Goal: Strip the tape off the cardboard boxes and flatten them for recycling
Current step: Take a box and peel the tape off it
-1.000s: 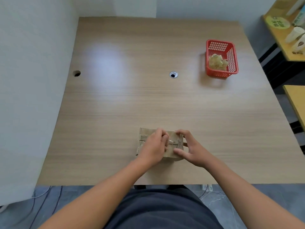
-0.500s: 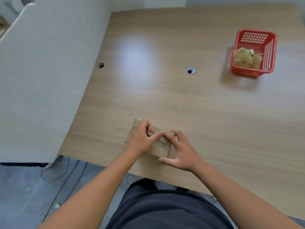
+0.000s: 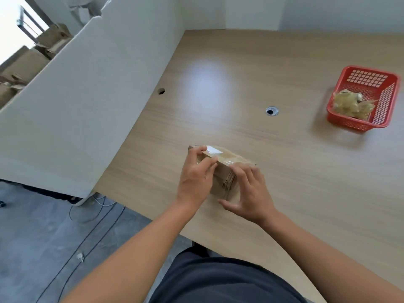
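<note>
A small brown cardboard box (image 3: 225, 179) stands on the wooden table (image 3: 284, 171) near its front edge, with shiny clear tape (image 3: 227, 159) and a white label across its top. My left hand (image 3: 196, 178) grips the box's left end, thumb and fingers pinching at the tape edge on top. My right hand (image 3: 249, 191) holds the right side of the box, fingers on the top edge, thumb spread toward me. Much of the box's near face is hidden by both hands.
A red plastic basket (image 3: 369, 84) with crumpled tape (image 3: 349, 104) sits at the far right. Two cable holes (image 3: 272, 111) mark the tabletop. A white partition (image 3: 87, 95) borders the left; more cardboard boxes (image 3: 24, 66) lie beyond it. Cables run on the floor.
My view has swung left and tilted. The box has been turned so its taped top shows, and my left fingers have shifted onto the tape edge.
</note>
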The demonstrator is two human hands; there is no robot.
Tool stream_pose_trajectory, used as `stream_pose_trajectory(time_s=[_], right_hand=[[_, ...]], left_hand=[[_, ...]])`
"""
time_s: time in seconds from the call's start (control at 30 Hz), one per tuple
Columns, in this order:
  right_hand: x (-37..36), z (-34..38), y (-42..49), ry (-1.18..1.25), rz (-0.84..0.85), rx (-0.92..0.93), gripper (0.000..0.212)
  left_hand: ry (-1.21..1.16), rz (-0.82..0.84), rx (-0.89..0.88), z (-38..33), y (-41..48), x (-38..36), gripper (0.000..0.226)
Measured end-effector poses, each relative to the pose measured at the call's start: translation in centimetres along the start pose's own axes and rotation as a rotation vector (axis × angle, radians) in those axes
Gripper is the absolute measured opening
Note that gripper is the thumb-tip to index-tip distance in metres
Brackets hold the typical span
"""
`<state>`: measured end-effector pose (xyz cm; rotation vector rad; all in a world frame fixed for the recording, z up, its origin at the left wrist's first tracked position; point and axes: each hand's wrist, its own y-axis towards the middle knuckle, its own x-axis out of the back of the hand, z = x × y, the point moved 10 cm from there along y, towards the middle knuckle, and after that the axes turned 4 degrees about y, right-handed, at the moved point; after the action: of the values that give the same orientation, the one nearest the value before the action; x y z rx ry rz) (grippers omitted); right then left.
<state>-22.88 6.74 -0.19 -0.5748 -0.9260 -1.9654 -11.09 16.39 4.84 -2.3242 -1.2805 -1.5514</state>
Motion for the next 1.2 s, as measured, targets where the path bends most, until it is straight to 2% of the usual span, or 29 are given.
stream_pose_trajectory(time_s=[0.07,0.27,0.33,0.4,0.47,0.5,0.6,0.67,0.77,0.87,0.93,1.03,1.1,1.2], right_hand=[[0.4,-0.1,0.1,-0.096,-0.041,0.061,0.101],[-1.7,-1.1,-2.0,-0.240,-0.004,0.119,0.109],[-2.5,-1.1,-2.8,-0.277,0.014,0.119,0.104],[-3.4,-1.4,-3.7,-0.272,0.066,0.097,0.085],[-4.1,-2.1,-4.4,-0.188,0.129,0.029,0.065],[-4.5,-2.9,-4.5,-0.142,0.170,-0.040,0.066],[-6.1,-5.2,-5.1,-0.116,0.319,-0.241,0.087],[-6.8,-5.5,-5.3,-0.160,0.367,-0.276,0.088],[-7.2,-5.2,-5.4,-0.247,0.381,-0.284,0.087],[-6.9,-6.2,-5.3,-0.202,0.338,-0.409,0.105],[-6.9,-6.8,-5.3,-0.207,0.355,-0.456,0.118],[-7.1,-7.1,-5.6,-0.310,0.400,-0.445,0.122],[-7.1,-7.4,-5.9,-0.324,0.401,-0.477,0.121],[-7.0,-7.6,-5.8,-0.310,0.403,-0.510,0.120]], left_hand=[[-0.012,-0.069,0.014,-0.3,0.0,-0.4,0.014],[-0.144,-0.098,0.283,2.3,-2.7,-3.6,0.009],[-0.215,-0.101,0.430,3.7,-4.2,-4.4,0.013],[-0.254,-0.068,0.492,4.7,-5.8,-5.1,0.015],[-0.246,0.013,0.431,4.9,-6.8,-5.4,0.015],[-0.229,0.063,0.378,5.0,-7.1,-5.6,0.014],[-0.191,0.192,0.278,5.9,-7.6,-6.2,0.011],[-0.172,0.270,0.243,6.5,-7.7,-6.7,0.009],[-0.147,0.359,0.195,6.9,-7.8,-7.4,0.019],[-0.069,0.337,0.157,6.8,-7.6,-7.8,0.026],[-0.070,0.288,0.219,7.2,-7.5,-8.1,0.024],[-0.076,0.212,0.289,7.7,-7.3,-8.1,0.012],[0.003,0.148,0.171,6.8,-6.8,-7.6,0.009],[0.070,0.084,-0.131,3.9,-6.7,-7.3,0.008]])
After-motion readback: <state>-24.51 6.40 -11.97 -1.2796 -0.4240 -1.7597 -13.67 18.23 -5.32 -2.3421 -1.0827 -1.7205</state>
